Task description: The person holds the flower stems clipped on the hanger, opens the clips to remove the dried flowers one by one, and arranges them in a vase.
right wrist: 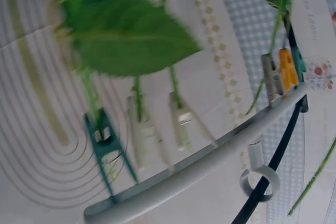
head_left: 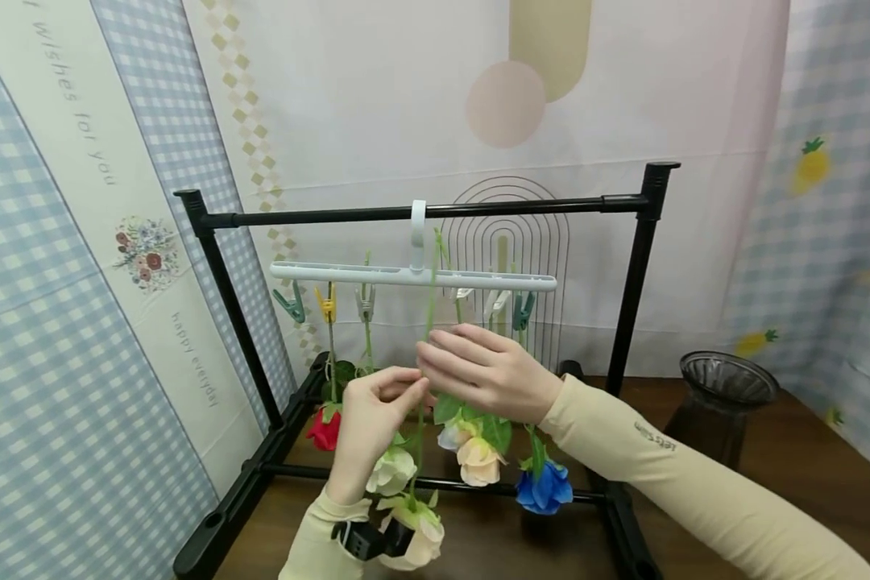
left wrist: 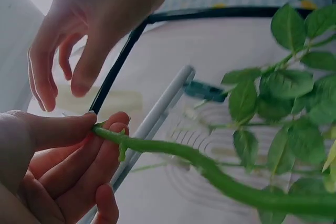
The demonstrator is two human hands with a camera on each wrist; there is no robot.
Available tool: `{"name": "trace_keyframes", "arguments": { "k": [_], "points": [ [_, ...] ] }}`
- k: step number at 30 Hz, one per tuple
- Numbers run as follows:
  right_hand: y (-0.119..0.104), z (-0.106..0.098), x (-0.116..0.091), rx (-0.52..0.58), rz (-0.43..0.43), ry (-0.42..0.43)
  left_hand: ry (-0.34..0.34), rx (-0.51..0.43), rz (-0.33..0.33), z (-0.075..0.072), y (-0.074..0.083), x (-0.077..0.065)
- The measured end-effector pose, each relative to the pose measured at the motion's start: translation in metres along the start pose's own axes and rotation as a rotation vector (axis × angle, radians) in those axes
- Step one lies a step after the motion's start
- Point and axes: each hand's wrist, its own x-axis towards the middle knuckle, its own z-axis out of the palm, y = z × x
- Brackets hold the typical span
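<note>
My left hand pinches the green stem of an artificial rose between thumb and fingers. The rose hangs upside down, its cream bloom low in front, partly behind the wrist camera. Beside the stem, my right hand has its fingers extended in the head view. In the left wrist view the right hand shows loosely bent fingers with nothing between them. Behind both hands, a pale blue clip hanger hangs by its hook from a black rack bar.
Under the hanger, a yellow clip holds a red rose; a grey clip and a right-hand teal clip hold stems. A left teal clip hangs bare. A blue rose and peach rose hang right. A glass vase stands right.
</note>
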Motion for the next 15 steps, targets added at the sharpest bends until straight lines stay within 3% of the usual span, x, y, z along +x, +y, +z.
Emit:
{"name": "trace_keyframes", "arguments": {
  "k": [8,15],
  "points": [
    [0.008,-0.025,-0.036,0.004,-0.081,-0.001,-0.258,-0.144,-0.019,0.031,0.004,-0.001],
    [0.006,-0.043,-0.061,0.018,-0.067,0.062,-0.403,-0.288,-0.106,0.06,0.003,-0.004]
  ]
}}
